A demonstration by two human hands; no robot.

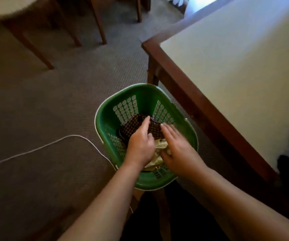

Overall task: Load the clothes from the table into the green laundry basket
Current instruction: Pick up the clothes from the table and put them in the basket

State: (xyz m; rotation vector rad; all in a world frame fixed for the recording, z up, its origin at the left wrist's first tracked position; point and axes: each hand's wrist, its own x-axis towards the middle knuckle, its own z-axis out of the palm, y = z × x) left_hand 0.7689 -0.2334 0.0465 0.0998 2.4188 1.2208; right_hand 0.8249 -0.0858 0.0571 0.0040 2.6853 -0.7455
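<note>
While hands (155, 145) press, dark checked cloth (136, 126) bunches.

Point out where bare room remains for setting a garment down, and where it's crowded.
Free: the pale tabletop from its dark wooden edge back to the far corner, and the carpet between basket and chair legs. Crowded: inside the green laundry basket, where the left hand and right hand press the checked cloth and cream cloth.

Both bare forearms are stretched forward and downward, close together. The left hand (141, 145) is held palm down, its fingers curled and the thumb spread toward the front. The right hand (178, 152) is laid flat, palm down, with the fingers straight and pressed together.
</note>
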